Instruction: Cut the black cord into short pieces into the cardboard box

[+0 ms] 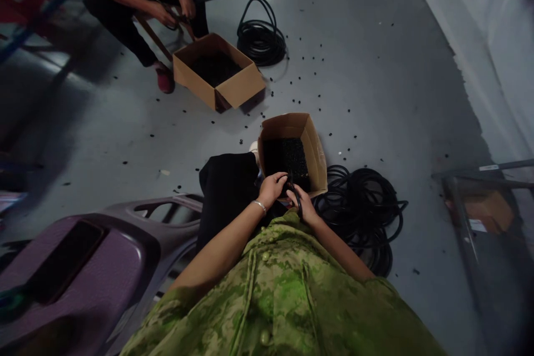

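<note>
My left hand, with a silver bracelet at its wrist, is closed over the near edge of a cardboard box. Its fingers curl round a small dark object that I cannot make out. Close beside it, my right hand grips a black hose, a short stretch of which curves down toward my lap. The fingertips of both hands nearly meet. Inside the box lies a heap of small black pieces. A loose coil of black hose rests on the floor to the right of the box.
Across from me a seated person handles another hose above a second open box. A coil lies behind that box. Small black bits dot the grey floor. At left a purple plastic chair carries a phone; a metal frame stands right.
</note>
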The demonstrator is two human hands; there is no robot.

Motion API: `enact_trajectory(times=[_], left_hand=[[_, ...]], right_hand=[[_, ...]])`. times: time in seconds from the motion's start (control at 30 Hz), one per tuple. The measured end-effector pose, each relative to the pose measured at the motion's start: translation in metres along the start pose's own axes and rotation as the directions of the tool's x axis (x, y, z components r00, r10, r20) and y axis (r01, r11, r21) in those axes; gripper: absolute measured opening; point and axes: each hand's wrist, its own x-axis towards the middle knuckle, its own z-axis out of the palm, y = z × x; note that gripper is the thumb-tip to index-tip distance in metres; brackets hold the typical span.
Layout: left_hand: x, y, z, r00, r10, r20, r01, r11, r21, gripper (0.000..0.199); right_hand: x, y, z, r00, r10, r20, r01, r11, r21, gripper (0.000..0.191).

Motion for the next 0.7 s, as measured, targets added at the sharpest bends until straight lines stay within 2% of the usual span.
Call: enact_trajectory(times=[0.27,0.5,0.7], left_hand=[[0.003,-0.004,0.002,1.0,-0.006,-0.003,0.006,1.0,0.008,0.028],[0.007,-0.008,0.003,0.998,-0.054,0.02,0.054,0.998,0.025,0.03],[0.017,-0.014,0.009,0.993,-0.109,0.052,0.104,0.99,0.094,0.029]], right_hand=[[0.0,0.004,-0.002,0.999,0.039,-0.007,-0.039,0.998,-0.039,0.053],[-0.004,0.011,-0.006,0.997,-0.057,-0.051,0.045,0.978,-0.203,0.043],[-0.002,0.018,-0.011,0.996,-0.076,-0.041,0.061,0.959,-0.278,0.037]])
